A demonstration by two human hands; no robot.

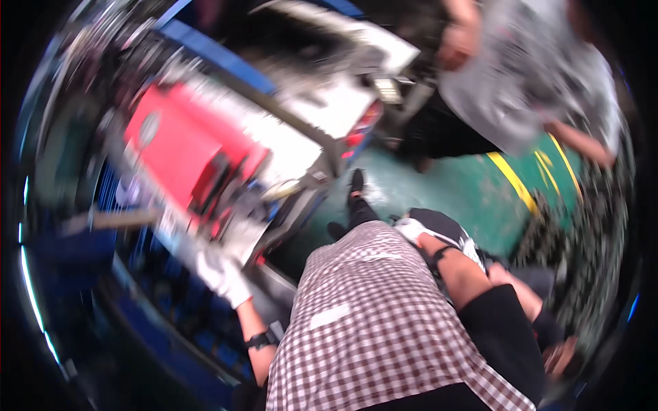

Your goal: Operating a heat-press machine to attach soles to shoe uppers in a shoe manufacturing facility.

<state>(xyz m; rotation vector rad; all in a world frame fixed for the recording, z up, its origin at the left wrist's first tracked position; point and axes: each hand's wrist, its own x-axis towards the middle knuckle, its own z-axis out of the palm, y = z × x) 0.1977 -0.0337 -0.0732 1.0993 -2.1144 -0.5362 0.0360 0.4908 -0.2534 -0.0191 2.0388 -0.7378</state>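
My left hand [224, 279], in a white glove, is at the near edge of the white workbench [248, 236]. Motion smears its fingers, so any grip is unclear. My right hand [410, 231], also white-gloved, is low beside my apron, against a dark rounded thing [439, 222] with white edging whose kind I cannot make out. The fingers of that hand are mostly hidden. A brown-and-white checked apron [373, 308] covers my front. Nearest my left hand on the bench is a red machine or box [185, 147] with dark parts at its near end.
A co-worker in a grey top [507, 75] stands at the upper right. Another person's arm [521, 294] shows behind my right forearm. Blue frame bars [219, 55] cross the far benches. Yellow lines [514, 183] mark the green floor [452, 178]. The surroundings are blurred.
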